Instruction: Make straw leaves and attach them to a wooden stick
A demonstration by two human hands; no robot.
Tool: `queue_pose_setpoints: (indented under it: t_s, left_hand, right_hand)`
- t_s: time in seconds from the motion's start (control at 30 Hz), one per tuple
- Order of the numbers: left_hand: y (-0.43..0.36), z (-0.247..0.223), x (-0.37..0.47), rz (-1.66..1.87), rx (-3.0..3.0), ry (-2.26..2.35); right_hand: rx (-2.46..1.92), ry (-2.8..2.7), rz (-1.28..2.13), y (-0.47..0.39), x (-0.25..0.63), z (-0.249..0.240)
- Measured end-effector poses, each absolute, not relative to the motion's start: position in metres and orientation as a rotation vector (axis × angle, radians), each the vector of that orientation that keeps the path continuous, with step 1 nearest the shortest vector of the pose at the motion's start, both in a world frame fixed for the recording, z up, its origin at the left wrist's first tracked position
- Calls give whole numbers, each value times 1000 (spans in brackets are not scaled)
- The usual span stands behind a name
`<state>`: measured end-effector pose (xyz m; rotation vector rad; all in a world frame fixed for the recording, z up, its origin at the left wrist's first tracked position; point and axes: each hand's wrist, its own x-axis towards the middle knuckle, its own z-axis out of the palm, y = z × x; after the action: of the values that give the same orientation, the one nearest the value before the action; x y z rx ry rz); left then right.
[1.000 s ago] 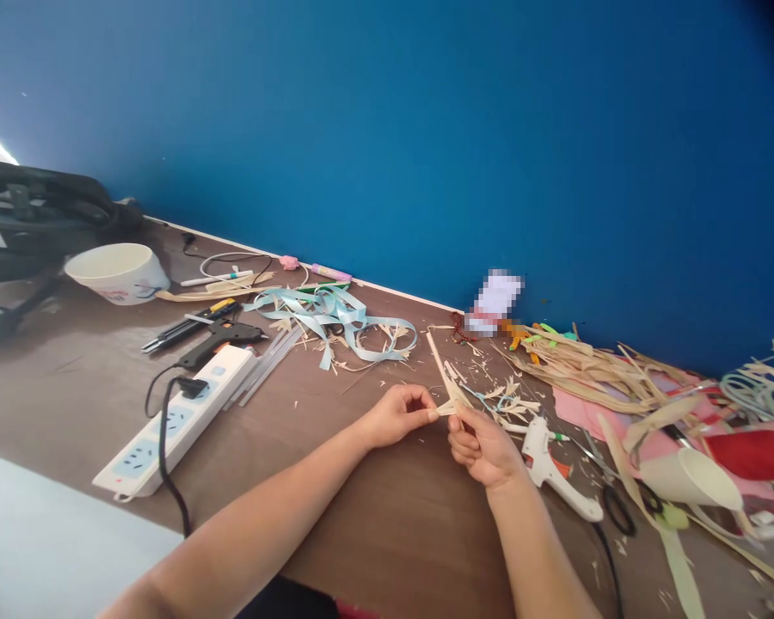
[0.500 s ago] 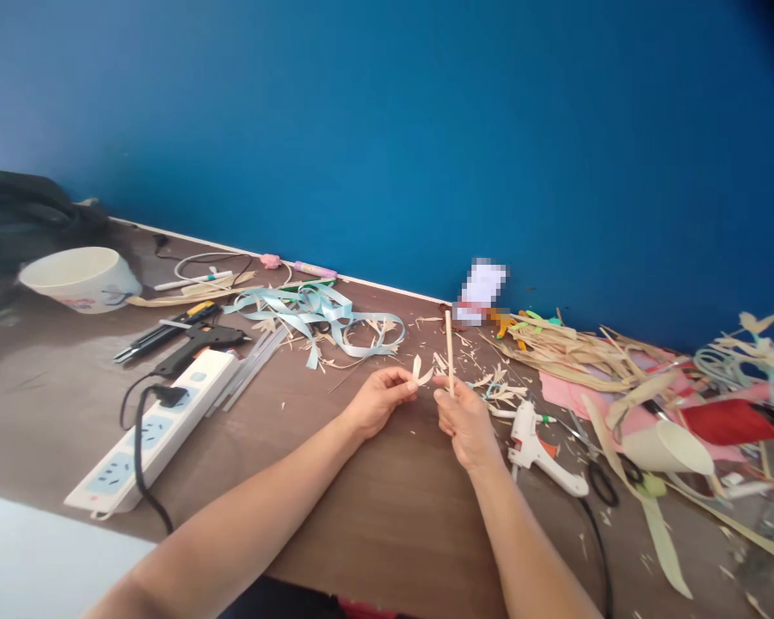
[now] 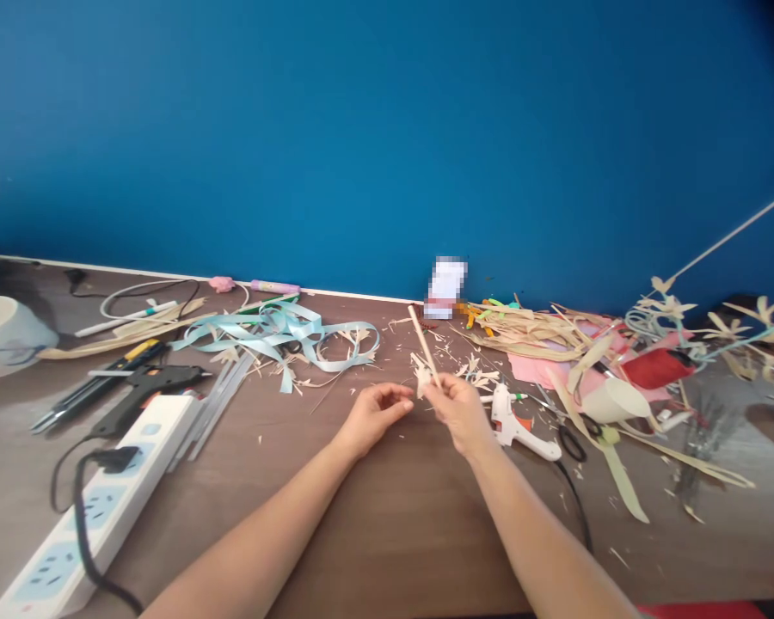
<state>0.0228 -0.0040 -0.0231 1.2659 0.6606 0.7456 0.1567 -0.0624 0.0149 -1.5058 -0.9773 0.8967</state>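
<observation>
Near the middle of the table, my right hand (image 3: pixel 455 408) is closed round a thin pale stick (image 3: pixel 424 344), which tilts up and to the left. A small pale petal-like piece (image 3: pixel 422 376) shows at the fingertips of that hand, beside the stick. Just to the left, my left hand (image 3: pixel 374 417) has its thumb and fingers apart, with nothing visible between them. Pale scraps (image 3: pixel 481 374) lie beyond the right hand, and a light blue ribbon (image 3: pixel 284 331) lies in loops beyond the left hand.
A white glue gun (image 3: pixel 519 425) and black-handled scissors (image 3: pixel 572 443) lie right of my right hand. Further right are dried strips (image 3: pixel 535 335) and a red roll (image 3: pixel 658 368). At left are a power strip (image 3: pixel 94 516), black glue gun (image 3: pixel 135 395), cutter (image 3: pixel 90 387) and white bowl (image 3: pixel 6 335).
My left hand has let go of the pale petal-like piece, which is now at my right fingertips. The stick has tilted left. The view has turned right.
</observation>
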Motion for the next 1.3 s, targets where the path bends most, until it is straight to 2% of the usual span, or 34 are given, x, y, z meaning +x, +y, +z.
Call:
queue_pose_setpoints:
  t_s: [0.2, 0.33, 0.47, 0.57, 0.77, 0.9, 1.0, 1.1, 1.3]
  left_hand:
    - [0, -22, 23, 790, 1210, 734]
    - [3, -21, 22, 814, 1177, 742]
    - [4, -21, 22, 800, 1175, 737]
    - [5, -23, 23, 808, 1172, 733]
    - [-2, -22, 21, 837, 1474, 793]
    - [-12, -13, 17, 952, 1775, 784]
    - [-14, -3, 21, 984, 1947, 877]
    - [-4, 8, 36, 849, 2138, 922]
    - [18, 24, 71, 576, 2704, 860]
  right_hand:
    - [-2098, -1331, 404, -21, 202, 49]
    - [-2278, -1448, 397, 8, 213, 40]
    - [-2249, -1436, 405, 19, 212, 37]
    - [-2160, -1379, 352, 8, 217, 56]
    - [-1507, -860, 276, -89, 216, 91]
    - [-1314, -593, 397, -172, 189, 56]
    - [-1445, -482, 573, -216, 169, 13]
    - [-1590, -467, 672, -238, 159, -18]
    - [-1591, -521, 745, -239, 156, -26]
